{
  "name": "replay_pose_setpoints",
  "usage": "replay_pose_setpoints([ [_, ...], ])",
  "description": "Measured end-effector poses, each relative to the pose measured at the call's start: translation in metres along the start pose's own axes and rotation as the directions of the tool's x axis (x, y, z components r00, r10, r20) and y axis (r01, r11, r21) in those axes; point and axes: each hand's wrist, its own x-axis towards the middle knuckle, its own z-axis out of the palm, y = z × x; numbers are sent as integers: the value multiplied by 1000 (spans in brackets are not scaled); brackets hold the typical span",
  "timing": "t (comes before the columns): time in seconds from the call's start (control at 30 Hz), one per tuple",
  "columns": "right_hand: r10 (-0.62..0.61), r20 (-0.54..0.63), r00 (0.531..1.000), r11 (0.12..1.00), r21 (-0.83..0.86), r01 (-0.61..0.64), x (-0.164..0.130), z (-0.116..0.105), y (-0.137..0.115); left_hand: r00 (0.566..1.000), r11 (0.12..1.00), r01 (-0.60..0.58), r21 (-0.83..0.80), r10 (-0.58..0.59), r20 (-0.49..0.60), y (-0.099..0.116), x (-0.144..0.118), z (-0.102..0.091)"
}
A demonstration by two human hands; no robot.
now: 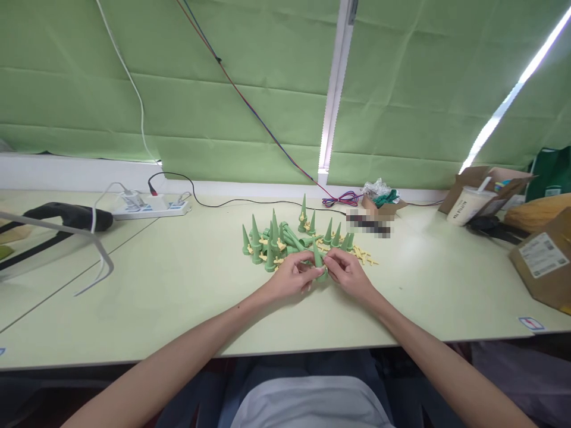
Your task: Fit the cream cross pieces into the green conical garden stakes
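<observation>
Near the table's front edge (312,348), both hands (292,278) (350,274) pinch a green cone (318,260).

Your table (187,309) is pale green. Just beyond your fingers (307,267) lie green cones (272,241), many upright, with small yellow clips (363,257) to their right. Far left sits a power strip (149,207); far right, a cup (464,204) and cardboard boxes (542,258).

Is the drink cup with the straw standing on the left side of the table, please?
No, the drink cup stands at the far right of the table, by an open cardboard box; the power strip lies on the left.
</observation>
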Motion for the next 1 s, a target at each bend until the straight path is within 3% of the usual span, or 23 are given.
replay_pose_setpoints([
  [0.13,18,18,1000,1000,-8,-18,0,-1,2,978,961,-161,227,186,-92,1,1,2],
  [0.27,30,27,999,1000,-7,-29,1,-1,2,957,909,-240,340,280,-74,0,1,2],
  [0.47,19,16,1000,999,-33,-19,2,0,0,980,955,-130,267,164,-113,2,2,1],
  [0.63,-15,4,1000,997,-80,15,1,0,0,999,997,32,65,-31,-22,5,1,-1],
  [1.0,-37,-36,999,986,-163,30,1,1,2,995,994,97,-50,-97,-5,-3,6,-4],
])
